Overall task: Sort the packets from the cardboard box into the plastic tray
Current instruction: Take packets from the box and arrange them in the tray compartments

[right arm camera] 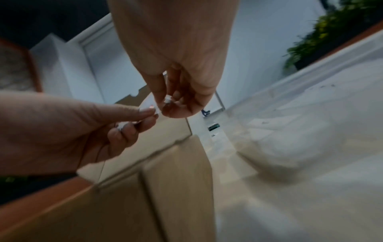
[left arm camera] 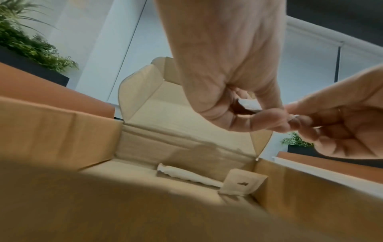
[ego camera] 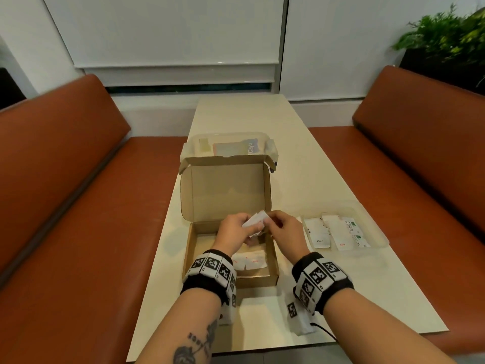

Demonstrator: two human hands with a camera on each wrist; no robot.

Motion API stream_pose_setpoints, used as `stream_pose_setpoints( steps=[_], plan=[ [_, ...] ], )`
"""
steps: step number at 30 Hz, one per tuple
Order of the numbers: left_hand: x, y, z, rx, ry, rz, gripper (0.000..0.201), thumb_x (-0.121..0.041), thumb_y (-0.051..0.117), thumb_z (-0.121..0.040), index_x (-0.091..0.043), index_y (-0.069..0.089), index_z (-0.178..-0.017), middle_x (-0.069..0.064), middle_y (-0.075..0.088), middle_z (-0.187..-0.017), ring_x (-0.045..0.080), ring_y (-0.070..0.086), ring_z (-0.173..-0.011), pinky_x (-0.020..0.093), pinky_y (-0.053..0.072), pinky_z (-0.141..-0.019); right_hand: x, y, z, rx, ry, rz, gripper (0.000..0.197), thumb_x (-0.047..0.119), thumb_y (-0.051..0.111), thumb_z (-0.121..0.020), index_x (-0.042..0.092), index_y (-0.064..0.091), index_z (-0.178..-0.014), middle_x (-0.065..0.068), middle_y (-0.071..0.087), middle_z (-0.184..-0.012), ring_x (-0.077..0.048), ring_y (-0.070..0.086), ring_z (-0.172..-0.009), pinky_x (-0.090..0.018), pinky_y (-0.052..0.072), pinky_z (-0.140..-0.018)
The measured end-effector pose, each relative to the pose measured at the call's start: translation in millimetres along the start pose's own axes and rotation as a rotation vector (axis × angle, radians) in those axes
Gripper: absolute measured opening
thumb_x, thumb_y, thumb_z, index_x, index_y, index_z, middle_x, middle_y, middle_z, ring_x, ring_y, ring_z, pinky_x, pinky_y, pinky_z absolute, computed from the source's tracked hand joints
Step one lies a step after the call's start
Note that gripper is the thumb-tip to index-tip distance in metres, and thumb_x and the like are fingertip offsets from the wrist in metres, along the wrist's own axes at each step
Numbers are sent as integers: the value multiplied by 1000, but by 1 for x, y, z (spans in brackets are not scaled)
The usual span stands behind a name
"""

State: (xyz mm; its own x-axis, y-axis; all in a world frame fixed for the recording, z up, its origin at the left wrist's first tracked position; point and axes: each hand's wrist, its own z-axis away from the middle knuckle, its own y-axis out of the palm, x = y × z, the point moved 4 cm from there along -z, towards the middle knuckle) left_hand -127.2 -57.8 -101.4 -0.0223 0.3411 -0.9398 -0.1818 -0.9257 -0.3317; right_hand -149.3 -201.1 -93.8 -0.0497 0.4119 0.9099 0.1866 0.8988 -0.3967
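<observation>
Head view: both hands meet above the open cardboard box [ego camera: 231, 258], over its far right part. Left hand [ego camera: 233, 228] grips a small fan of white packets [ego camera: 256, 222] between curled fingers and thumb. Right hand [ego camera: 282, 228] pinches the right edge of the same packets with thumb and forefinger. More white packets [ego camera: 249, 261] lie on the box floor near its front wall. Plastic tray [ego camera: 378, 231] sits on the table [ego camera: 262, 116] just right of the box; sorted packets [ego camera: 337, 232] lie inside it in rows. Clear lidded container [ego camera: 271, 147] stands directly behind the box lid.
</observation>
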Motion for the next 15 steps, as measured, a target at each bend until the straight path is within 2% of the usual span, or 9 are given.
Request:
stream_pose_setpoints(
  steps=[2,4,6,8,12,15],
  plan=[
    [-3,8,0,18,-34,80,13,-22,71,-84,-14,67,-93,3,70,-75,18,64,-60,36,55,-63,-2,-11,-5,-12,43,-88,7,14,61,-88,13,68,-88,-2,68,-75,-11,61,-65,-18,51,-59],
    [-6,16,-1,8,-79,166,16,-17,64,-90,-10,66,-104,5,69,-75,15,63,-57,33,55,-63,-7,-24,-9,-33,87,-149,6,12,62,-88,9,67,-87,-3,68,-73,-10,60,-59,-17,50,-55],
    [-12,25,-5,-25,-91,222,22,-11,55,-95,-9,61,-116,4,69,-83,14,63,-59,30,57,-67,-13,-38,-12,-52,116,-182,7,11,62,-88,7,65,-84,-2,67,-70,-9,60,-56,-17,49,-54],
    [-21,36,-9,-50,-67,225,27,-7,50,-97,-16,59,-121,3,66,-94,14,64,-62,30,58,-68,-20,-54,-14,-59,129,-206,7,9,62,-88,8,65,-82,-2,66,-68,-11,59,-57,-19,49,-55],
    [-43,67,-11,-80,18,85,40,-5,39,-98,-33,64,-109,-6,60,-100,6,64,-59,19,55,-60,-32,-93,-21,-57,121,-221,8,6,62,-88,7,70,-89,0,66,-69,-8,57,-58,-14,48,-54],
    [-56,94,-16,-64,9,68,38,-2,37,-97,-23,68,-103,2,64,-104,9,65,-66,22,57,-63,-39,-121,-27,-47,120,-219,10,6,63,-87,6,71,-92,1,67,-70,-6,57,-59,-12,47,-53]
  ],
)
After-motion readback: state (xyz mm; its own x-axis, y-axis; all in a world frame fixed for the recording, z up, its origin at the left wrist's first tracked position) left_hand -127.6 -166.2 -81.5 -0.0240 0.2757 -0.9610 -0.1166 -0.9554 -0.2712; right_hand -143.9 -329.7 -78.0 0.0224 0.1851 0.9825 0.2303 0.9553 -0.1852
